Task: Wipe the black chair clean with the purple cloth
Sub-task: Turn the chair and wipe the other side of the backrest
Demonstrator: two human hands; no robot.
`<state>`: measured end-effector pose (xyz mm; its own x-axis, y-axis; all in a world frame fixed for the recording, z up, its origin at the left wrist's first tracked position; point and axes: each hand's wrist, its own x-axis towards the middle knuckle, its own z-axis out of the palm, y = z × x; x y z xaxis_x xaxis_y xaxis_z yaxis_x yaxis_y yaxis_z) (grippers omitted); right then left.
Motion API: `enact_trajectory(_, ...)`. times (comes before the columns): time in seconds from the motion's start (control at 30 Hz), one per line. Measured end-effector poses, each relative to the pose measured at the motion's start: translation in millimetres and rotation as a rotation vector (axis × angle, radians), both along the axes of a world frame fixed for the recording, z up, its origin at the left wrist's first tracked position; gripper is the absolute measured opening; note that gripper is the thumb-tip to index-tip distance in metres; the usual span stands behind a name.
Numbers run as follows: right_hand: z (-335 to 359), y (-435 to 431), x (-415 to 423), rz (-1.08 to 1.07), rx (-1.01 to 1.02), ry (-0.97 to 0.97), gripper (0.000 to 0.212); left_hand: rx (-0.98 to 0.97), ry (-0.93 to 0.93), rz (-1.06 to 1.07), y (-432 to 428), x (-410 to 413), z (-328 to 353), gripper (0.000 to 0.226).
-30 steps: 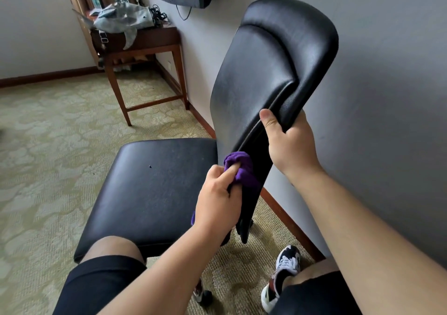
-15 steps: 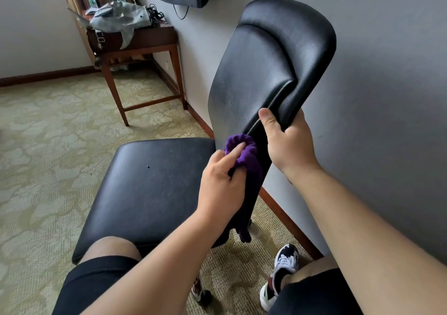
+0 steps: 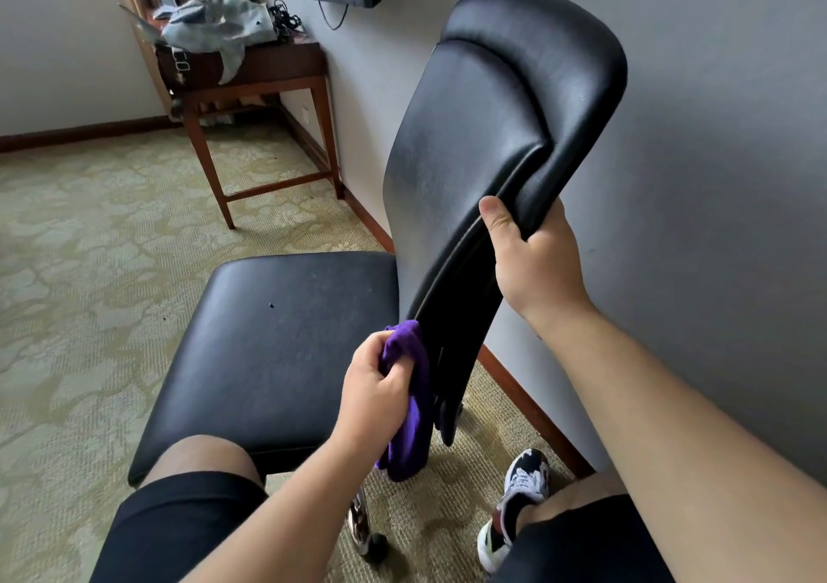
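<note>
The black chair has a padded backrest [image 3: 470,135] rising at centre right and a flat seat [image 3: 277,341] below it to the left. My right hand [image 3: 532,260] grips the backrest's near side edge, thumb on the front rim, fingers hidden behind. My left hand [image 3: 376,394] holds the bunched purple cloth [image 3: 411,408] against the lower part of that same edge, close to where the backrest meets the seat. The cloth's tail hangs down past the seat.
A grey wall [image 3: 693,180] with a wooden skirting stands just behind the chair. A wooden side table [image 3: 259,77] with a grey bag on it is at the back. Patterned carpet [image 3: 89,269] lies left. My knees and a sneaker [image 3: 519,502] are below.
My left hand first slid the cloth up the backrest's edge, then down to its lower end. The right hand kept its grip on the edge.
</note>
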<state>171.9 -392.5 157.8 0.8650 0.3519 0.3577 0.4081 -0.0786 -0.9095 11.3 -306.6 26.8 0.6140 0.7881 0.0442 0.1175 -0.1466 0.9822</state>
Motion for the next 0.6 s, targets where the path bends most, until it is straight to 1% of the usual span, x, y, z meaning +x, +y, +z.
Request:
enact_trajectory(0.1, -0.8, -0.2, -0.1, -0.002, 0.003, -0.010, 0.040, 0.057, -0.078, 0.000, -2.1, 11.5, 17.3, 0.011)
enact_trajectory(0.17, -0.9, 0.5, -0.5, -0.009, -0.001, -0.008, 0.040, 0.117, -0.061, 0.022, -1.0, 18.7, 18.6, 0.013)
enact_trajectory(0.2, -1.7, 0.7, -0.1, -0.010, -0.001, -0.005, 0.040, 0.124, -0.024, 0.035, 0.7, 20.5, 15.3, 0.017)
enact_trajectory(0.27, -2.5, 0.6, -0.1, -0.009, 0.002, -0.003, 0.040, 0.076, 0.054, 0.062, 3.8, 17.3, 1.1, 0.031)
enact_trajectory(0.33, -1.6, 0.5, 0.3, -0.018, -0.001, -0.011, 0.040, -0.008, 0.093, 0.102, 2.0, 10.2, -12.8, 0.035)
enact_trajectory(0.4, -2.5, 0.4, 1.3, -0.020, 0.000, -0.011, 0.039, -0.106, 0.107, 0.137, -2.0, 7.8, -20.3, 0.028)
enact_trajectory(0.47, -2.8, 0.7, 0.8, -0.019, 0.004, -0.009, 0.037, -0.143, 0.096, 0.168, -5.4, 9.9, -18.0, 0.019)
enact_trajectory(0.53, -2.8, 1.6, 0.0, -0.017, 0.008, -0.011, 0.035, -0.101, 0.068, 0.170, -5.2, 14.7, -10.0, 0.013)
enact_trajectory(0.6, -2.6, 2.0, -0.4, -0.019, 0.013, -0.016, 0.032, -0.004, 0.039, 0.146, -2.0, 20.3, 2.0, 0.009)
